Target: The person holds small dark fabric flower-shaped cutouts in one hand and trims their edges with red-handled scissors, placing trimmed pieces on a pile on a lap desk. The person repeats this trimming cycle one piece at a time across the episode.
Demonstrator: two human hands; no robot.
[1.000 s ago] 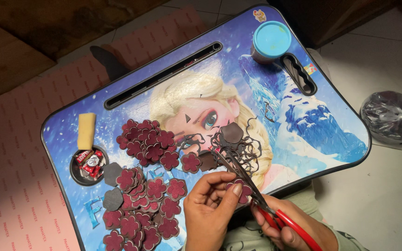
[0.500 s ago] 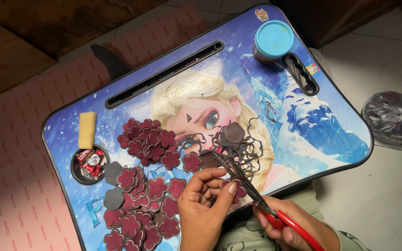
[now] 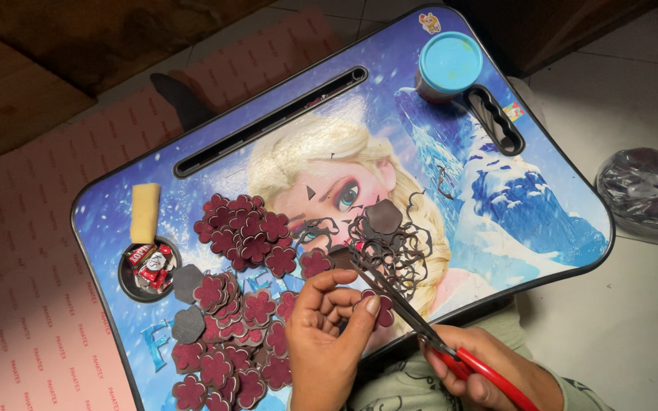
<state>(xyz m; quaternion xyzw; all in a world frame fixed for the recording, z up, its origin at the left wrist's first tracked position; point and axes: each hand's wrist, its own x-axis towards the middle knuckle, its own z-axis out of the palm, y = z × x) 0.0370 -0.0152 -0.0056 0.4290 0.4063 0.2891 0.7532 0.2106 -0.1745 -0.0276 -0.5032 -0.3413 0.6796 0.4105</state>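
My left hand (image 3: 330, 330) pinches a small maroon flower-shaped cutout (image 3: 381, 310) between thumb and fingers, over the near edge of a blue printed lap tray (image 3: 496, 221). My right hand (image 3: 489, 373) grips red-handled scissors (image 3: 413, 316), whose dark blades reach up and left to the cutout and look partly closed on it. Behind the blades lies a tangle of thin dark curly trimmings (image 3: 390, 243). Several finished maroon flower cutouts (image 3: 245, 228) are heaped on the tray's left half, with more of the maroon flowers (image 3: 230, 342) just left of my left hand.
A blue-lidded tub (image 3: 449, 65) stands in the tray's far right corner beside a handle slot. A round cup well (image 3: 150, 266) holds red wrappers, with a yellow sponge block (image 3: 145, 211) above it. Pink foam sheet (image 3: 32, 304) lies left; a black plastic bag (image 3: 649, 190) lies right on the tiles.
My left hand has turned the cutout slightly against the blades, and the scissors have shifted a little along its edge. Everything on the tray stays put.
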